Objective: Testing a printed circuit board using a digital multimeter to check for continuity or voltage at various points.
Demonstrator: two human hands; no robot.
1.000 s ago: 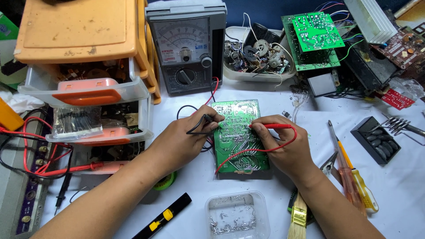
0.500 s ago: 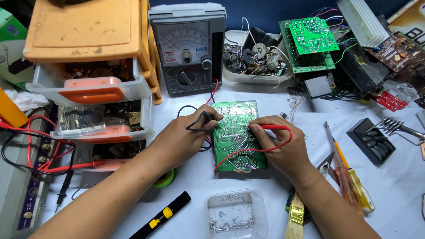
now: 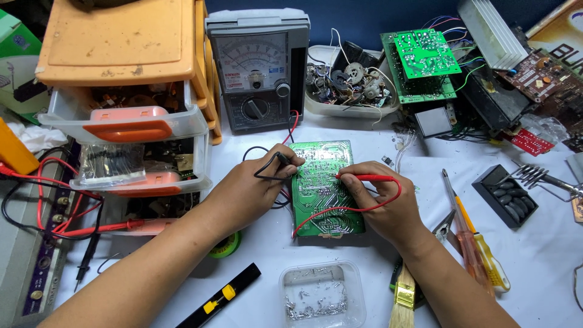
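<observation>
Cluttered workbench, probes on circuit board

Green circuit board flat; black probe, red probe touching it.

The bench has a white top, scuffed and specked with small bits of debris, and bright even light falls on it from above, leaving only soft shadows. Behind it runs a dark blue wall, plain and unlit compared with the surface below. At the left end stands a small set of plastic drawers with an orange top and clear fronts, and beside it the grey edge of a metal case lines the bench's left side.
</observation>
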